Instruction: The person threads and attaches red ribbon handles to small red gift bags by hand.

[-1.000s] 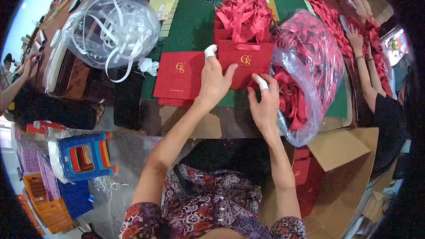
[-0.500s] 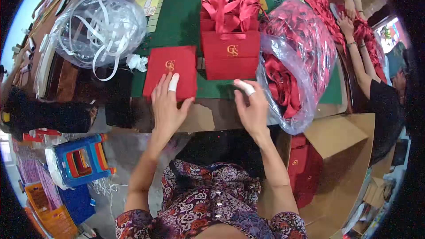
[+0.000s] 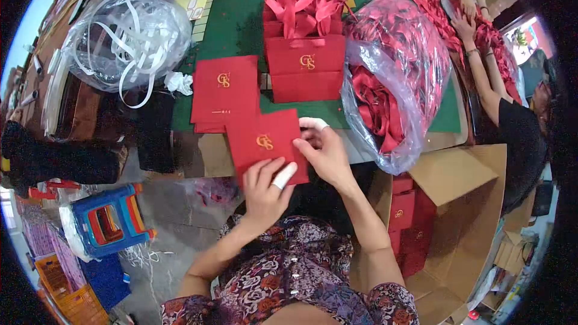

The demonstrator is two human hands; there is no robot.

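Observation:
A flat red paper bag [image 3: 265, 135] with a gold logo is held slightly tilted at the table's front edge. Across its lower front lie the fingers of my left hand [image 3: 265, 195], one wrapped in white tape; that thumb is hard to make out. My right hand [image 3: 328, 150] pinches the bag's right edge, and its index finger also wears white tape. Behind it, a small stack of flat red bags [image 3: 226, 93] rests on the green mat. Beyond my right hand stands an upright row of red bags [image 3: 306, 72], topped by red ribbon handles [image 3: 304, 3].
A clear plastic bag of red ribbons [image 3: 397, 78] lies to the right, a clear bag of white ribbon [image 3: 126, 42] to the left. An open carton [image 3: 463, 229] with red bags stands low right. A co-worker's hands [image 3: 463, 21] touch ribbons at far right.
A red bag has come off the stack towards me, with both hands now on it. My right hand has moved left and down to its edge. The view has shifted slightly.

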